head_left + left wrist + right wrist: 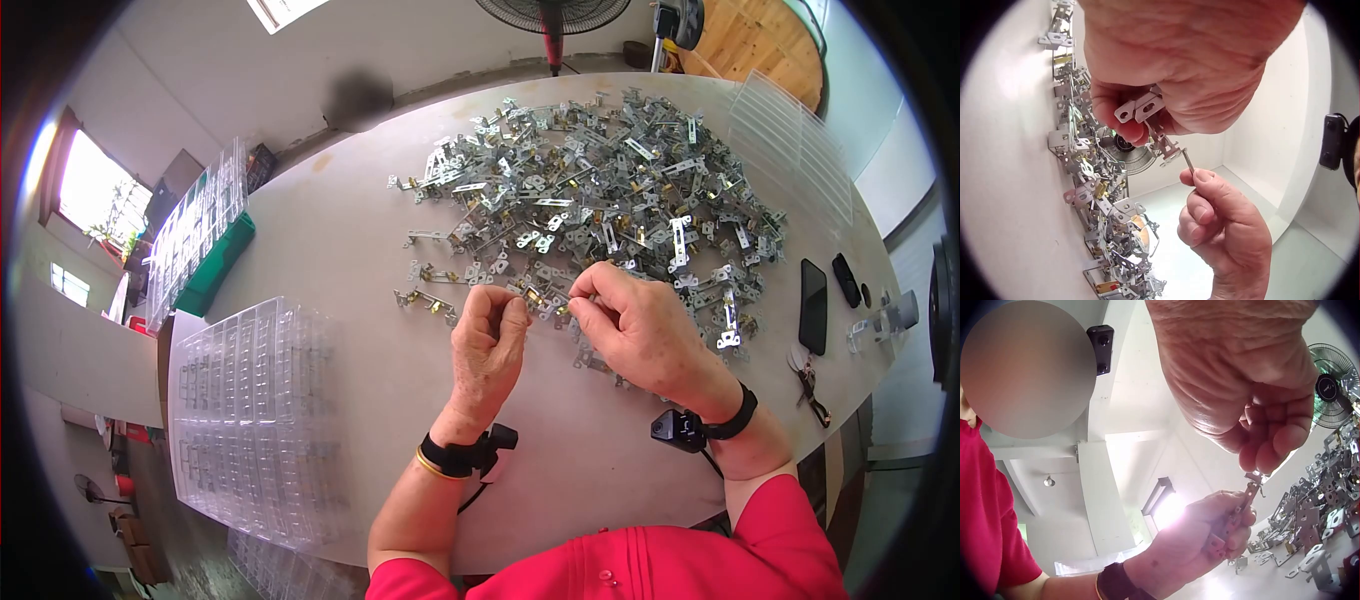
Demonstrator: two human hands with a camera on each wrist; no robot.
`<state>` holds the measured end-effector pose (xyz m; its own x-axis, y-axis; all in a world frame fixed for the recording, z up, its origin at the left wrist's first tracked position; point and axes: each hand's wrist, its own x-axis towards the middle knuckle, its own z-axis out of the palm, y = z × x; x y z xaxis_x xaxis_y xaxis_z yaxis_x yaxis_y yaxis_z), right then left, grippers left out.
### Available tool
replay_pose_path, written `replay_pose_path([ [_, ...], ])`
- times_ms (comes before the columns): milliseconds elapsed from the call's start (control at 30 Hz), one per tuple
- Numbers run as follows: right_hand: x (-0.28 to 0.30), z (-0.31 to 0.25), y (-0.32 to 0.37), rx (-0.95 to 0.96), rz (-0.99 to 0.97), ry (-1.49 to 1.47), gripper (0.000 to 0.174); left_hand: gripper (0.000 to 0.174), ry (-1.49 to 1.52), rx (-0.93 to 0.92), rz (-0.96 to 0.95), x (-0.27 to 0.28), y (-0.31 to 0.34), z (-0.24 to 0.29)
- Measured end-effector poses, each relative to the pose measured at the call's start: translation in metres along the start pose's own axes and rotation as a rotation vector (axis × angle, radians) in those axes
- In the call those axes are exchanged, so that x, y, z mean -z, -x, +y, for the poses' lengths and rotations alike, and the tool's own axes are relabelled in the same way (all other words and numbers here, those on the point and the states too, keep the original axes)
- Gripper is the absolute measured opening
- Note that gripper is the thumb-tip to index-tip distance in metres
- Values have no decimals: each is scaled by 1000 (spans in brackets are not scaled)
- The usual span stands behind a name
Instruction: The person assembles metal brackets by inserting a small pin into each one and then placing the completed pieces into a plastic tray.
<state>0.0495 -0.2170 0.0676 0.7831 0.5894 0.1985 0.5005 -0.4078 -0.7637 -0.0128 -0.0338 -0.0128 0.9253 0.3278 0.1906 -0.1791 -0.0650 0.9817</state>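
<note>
Above the desk [330,240], near the bracket pile [610,200], the left hand [488,345] grips a metal bracket [1147,107]; the right hand [640,325] pinches a thin pin [1189,162] by its free end, advisably aligned before pressing.

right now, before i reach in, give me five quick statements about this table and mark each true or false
1. The left hand holds a metal bracket. True.
2. The right hand holds nothing. False: it pinches a thin metal piece.
3. In the head view, the black phone lies left of the pile of metal parts. False: it lies to the right of it.
4. In the head view, clear plastic trays lie on the left side of the table. True.
5. The person's sleeves are blue. False: they are red.
</note>
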Motion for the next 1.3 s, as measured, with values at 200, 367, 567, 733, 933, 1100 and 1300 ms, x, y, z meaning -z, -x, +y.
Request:
replay_pose_path([
  [200,1,0,1,20,-8,24,10,11,93,116,-25,-1,-1,5],
  [367,3,-3,2,7,-16,29,9,13,136,122,-19,-1,0,8],
  [567,-4,12,-3,220,186,-65,4,17,265,361,-215,8,-4,14],
  [733,0,4,0,-3,14,-193,7,17,346,413,-370,6,-3,15],
  [933,-6,9,-1,44,48,-241,6,17,398,440,-386,5,-3,12],
  [1100,-5,6,-1,5,37,-236,6,22,434,485,-394,5,-3,14],
  [1300,-5,6,-1,-18,42,-249,5,27,477,472,-402,6,-3,13],
])
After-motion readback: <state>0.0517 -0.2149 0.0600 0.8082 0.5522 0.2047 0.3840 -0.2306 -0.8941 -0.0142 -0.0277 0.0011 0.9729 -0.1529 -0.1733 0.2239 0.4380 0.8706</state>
